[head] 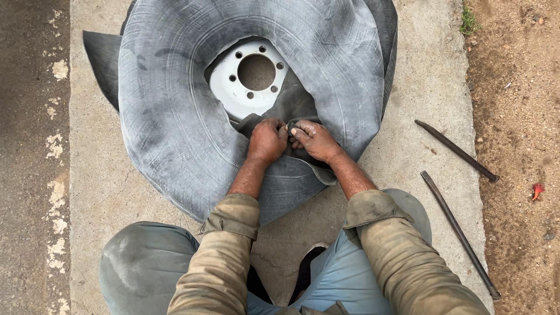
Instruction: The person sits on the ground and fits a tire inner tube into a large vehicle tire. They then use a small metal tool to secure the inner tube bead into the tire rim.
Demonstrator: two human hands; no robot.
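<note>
**Both hands pinch at the tube by the wheel's rim**

Fingers (284,129) of both hands meet at one spot, curled tight around a small part at the inner edge of the inner tube (175,116). The left hand (267,142) is closed into a loose fist on a fold of rubber; the right hand (315,140) is closed too, its fingertips pinching something small between the two hands, too tiny to make out.

The inner tube is a big, limp, grey ring, lying collapsed on the concrete slab (408,146) in front of the crouching person's knees. It drapes over a white wheel rim (248,87) with bolt holes around a centre hole, which shows through the ring's opening. The rubber looks soft and floppy, creasing wherever it folds, and dusty rather than slick, so it should give good purchase. For its size it is probably bulky more than heavy, and awkward to shift in one go. A fold near the inner edge, where the hands are now, seems the best place to take hold, since the broad flat surface offers nothing to grab. The metal rim underneath would be stiff and weighty.

Two long dark iron bars (458,233) lie well apart from the hands, on the slab's right edge beside bare dirt (519,87).
</note>
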